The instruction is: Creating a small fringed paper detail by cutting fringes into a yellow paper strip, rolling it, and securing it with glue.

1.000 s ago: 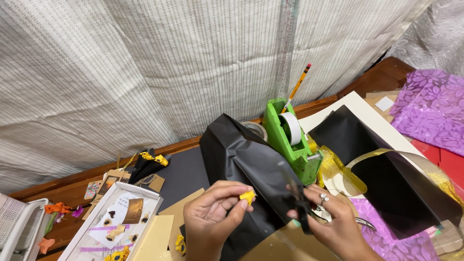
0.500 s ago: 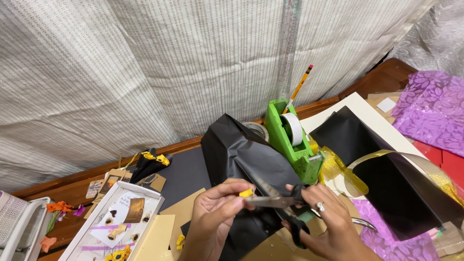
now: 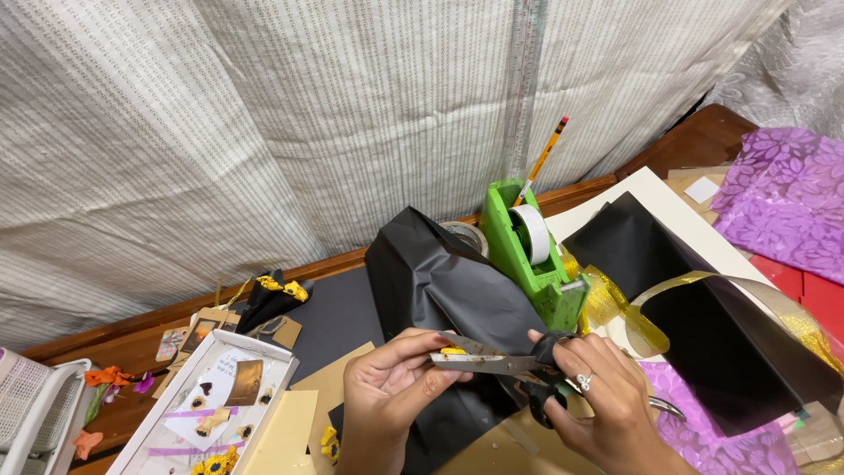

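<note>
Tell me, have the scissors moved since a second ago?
Yes. The scissors in the right hand swung from pointing up to lying level, blades now leftward at the yellow piece in the left hand, below the green tape dispenser.

The tape dispenser (image 3: 527,255) stands behind the scissors (image 3: 501,365), a pencil (image 3: 542,163) rising behind it. The crumpled paper sheet (image 3: 440,273) lies left of the dispenser; a tray (image 3: 198,400), perhaps cardboard, sits farther left.

A home craft corner: wooden worktop (image 3: 694,141) crowded with a green plastic tape dispenser (image 3: 527,251), sheets of black paper (image 3: 440,281), purple patterned wrapping sheets (image 3: 782,207), gold ribbon (image 3: 703,286) and a white tray of paper flowers (image 3: 211,400).
</note>
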